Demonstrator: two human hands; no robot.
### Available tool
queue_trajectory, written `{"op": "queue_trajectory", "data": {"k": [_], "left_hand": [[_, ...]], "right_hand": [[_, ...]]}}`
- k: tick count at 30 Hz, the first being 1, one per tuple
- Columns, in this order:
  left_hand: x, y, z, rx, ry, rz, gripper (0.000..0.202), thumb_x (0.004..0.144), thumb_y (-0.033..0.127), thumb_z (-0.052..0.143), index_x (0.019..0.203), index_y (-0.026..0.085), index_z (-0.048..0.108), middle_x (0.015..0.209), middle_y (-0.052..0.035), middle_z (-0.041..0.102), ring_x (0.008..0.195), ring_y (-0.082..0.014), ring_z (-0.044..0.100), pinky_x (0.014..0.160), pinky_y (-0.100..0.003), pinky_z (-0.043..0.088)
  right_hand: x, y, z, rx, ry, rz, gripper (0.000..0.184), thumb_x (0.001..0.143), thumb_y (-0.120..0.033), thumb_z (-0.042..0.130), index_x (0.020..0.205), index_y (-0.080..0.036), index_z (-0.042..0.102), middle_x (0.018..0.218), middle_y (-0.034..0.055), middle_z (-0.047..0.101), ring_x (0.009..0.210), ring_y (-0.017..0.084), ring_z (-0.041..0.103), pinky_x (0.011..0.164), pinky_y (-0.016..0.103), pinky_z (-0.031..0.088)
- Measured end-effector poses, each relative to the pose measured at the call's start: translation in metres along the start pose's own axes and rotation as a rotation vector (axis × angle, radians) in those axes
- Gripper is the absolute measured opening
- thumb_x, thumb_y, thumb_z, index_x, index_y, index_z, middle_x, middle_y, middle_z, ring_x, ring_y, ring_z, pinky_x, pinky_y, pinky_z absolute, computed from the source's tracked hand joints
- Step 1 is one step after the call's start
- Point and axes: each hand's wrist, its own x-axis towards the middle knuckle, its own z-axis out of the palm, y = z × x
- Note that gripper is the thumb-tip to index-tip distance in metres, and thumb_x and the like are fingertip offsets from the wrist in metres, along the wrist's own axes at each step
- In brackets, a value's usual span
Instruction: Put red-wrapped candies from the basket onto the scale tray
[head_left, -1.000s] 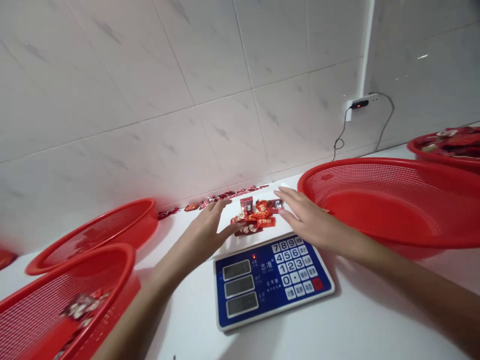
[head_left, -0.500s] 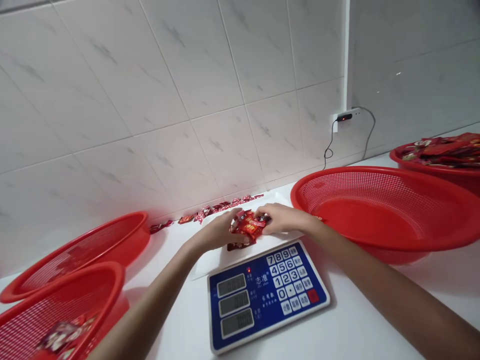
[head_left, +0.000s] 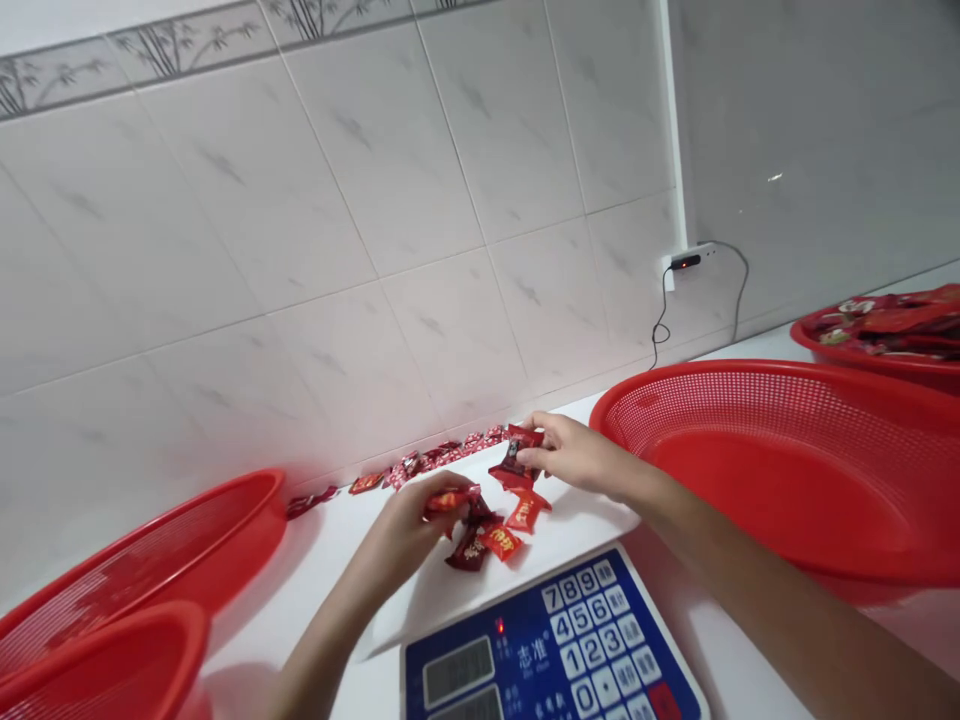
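Over the white pan of a blue-faced electronic scale (head_left: 551, 650), both my hands hold small red candy packets. My left hand (head_left: 412, 528) is closed round a few red packets at its fingertips. My right hand (head_left: 574, 455) pinches several dark red packets (head_left: 516, 462), lifted a little above the pan. More red packets (head_left: 499, 535) hang or fall between the two hands, just above the pan (head_left: 480, 585). Both forearms reach in from the bottom of the view.
A large empty red mesh basket (head_left: 787, 400) sits right of the scale, with another red basket of packets (head_left: 885, 325) behind it. Two red baskets (head_left: 142, 560) stand at the left. Loose red packets (head_left: 420, 462) line the tiled wall. A charger and cable (head_left: 686, 265) hang on the wall.
My open hands closed on the packet pile and lifted it off the pan, then drew apart with packets in each. The view tilted up and nearer.
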Motion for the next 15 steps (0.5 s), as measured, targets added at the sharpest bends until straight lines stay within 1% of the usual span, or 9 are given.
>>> {"op": "queue_trajectory", "data": {"k": [2,3,5,7,9,10,12,14,15], "left_hand": [[-0.001,0.001,0.006,0.03,0.004,0.024,0.024,0.077,0.021,0.053,0.095,0.023,0.069,0.099,-0.0066,0.075,0.087,-0.0247,0.07,0.078,-0.041,0.057],[-0.001,0.002,0.008,0.024,0.018,0.032,0.027,0.078,0.022,0.054,0.1,0.024,0.068,0.106,-0.0073,0.074,0.093,-0.0253,0.069,0.082,-0.043,0.056],[-0.001,0.004,0.011,-0.038,0.085,0.025,0.028,0.082,0.03,0.055,0.107,0.024,0.067,0.115,-0.0091,0.071,0.101,-0.0264,0.068,0.085,-0.045,0.056],[-0.002,0.009,0.011,-0.139,0.164,0.018,0.029,0.087,0.041,0.052,0.107,0.024,0.067,0.117,-0.0097,0.07,0.107,-0.026,0.066,0.088,-0.045,0.056],[-0.005,0.017,0.011,-0.25,0.199,0.036,0.031,0.088,0.047,0.054,0.103,0.024,0.067,0.111,-0.009,0.072,0.102,-0.0244,0.069,0.085,-0.041,0.057],[-0.006,0.022,0.011,-0.289,0.2,0.053,0.029,0.086,0.047,0.057,0.102,0.024,0.067,0.107,-0.0083,0.072,0.095,-0.0233,0.07,0.081,-0.039,0.059],[-0.01,0.03,0.012,-0.316,0.202,0.083,0.023,0.083,0.041,0.062,0.098,0.024,0.066,0.1,-0.0064,0.073,0.083,-0.021,0.072,0.072,-0.034,0.061],[-0.012,0.035,0.012,-0.299,0.223,0.087,0.017,0.081,0.035,0.063,0.092,0.022,0.066,0.092,-0.0048,0.074,0.075,-0.0197,0.072,0.065,-0.031,0.06],[-0.013,0.036,0.012,-0.282,0.244,0.085,0.015,0.08,0.033,0.063,0.089,0.022,0.065,0.087,-0.0043,0.073,0.074,-0.0197,0.072,0.063,-0.03,0.06]], "right_hand": [[-0.002,-0.003,0.004,0.056,-0.038,0.015,0.012,0.085,-0.012,0.056,0.095,-0.017,0.053,0.09,0.0072,0.066,0.086,0.018,0.065,0.078,0.029,0.05],[-0.004,-0.005,0.006,0.074,-0.06,0.022,0.012,0.086,-0.012,0.054,0.097,-0.017,0.053,0.09,0.007,0.066,0.087,0.018,0.066,0.079,0.03,0.05],[-0.007,-0.01,0.009,0.112,-0.093,0.04,0.011,0.088,-0.013,0.052,0.098,-0.017,0.053,0.088,0.0064,0.066,0.086,0.018,0.066,0.08,0.031,0.05],[-0.009,-0.013,0.012,0.181,-0.114,0.043,0.011,0.089,-0.01,0.049,0.097,-0.018,0.052,0.085,0.0047,0.065,0.083,0.017,0.066,0.079,0.031,0.05],[-0.011,-0.015,0.015,0.278,-0.127,0.017,0.014,0.087,-0.007,0.051,0.093,-0.019,0.052,0.082,0.002,0.064,0.081,0.015,0.066,0.078,0.029,0.051],[-0.011,-0.015,0.016,0.329,-0.136,-0.003,0.016,0.086,-0.006,0.053,0.092,-0.02,0.052,0.083,0.001,0.063,0.08,0.014,0.066,0.078,0.028,0.052],[-0.012,-0.014,0.016,0.396,-0.165,-0.043,0.016,0.083,-0.008,0.057,0.092,-0.02,0.054,0.094,0.0017,0.062,0.081,0.013,0.067,0.081,0.03,0.053],[-0.015,-0.014,0.013,0.361,-0.18,-0.046,0.017,0.082,-0.015,0.062,0.097,-0.02,0.056,0.109,0.0048,0.06,0.085,0.015,0.067,0.084,0.032,0.053],[-0.017,-0.016,0.01,0.275,-0.176,-0.031,0.022,0.081,-0.019,0.065,0.1,-0.02,0.056,0.113,0.0063,0.059,0.089,0.016,0.067,0.085,0.033,0.053]]}}
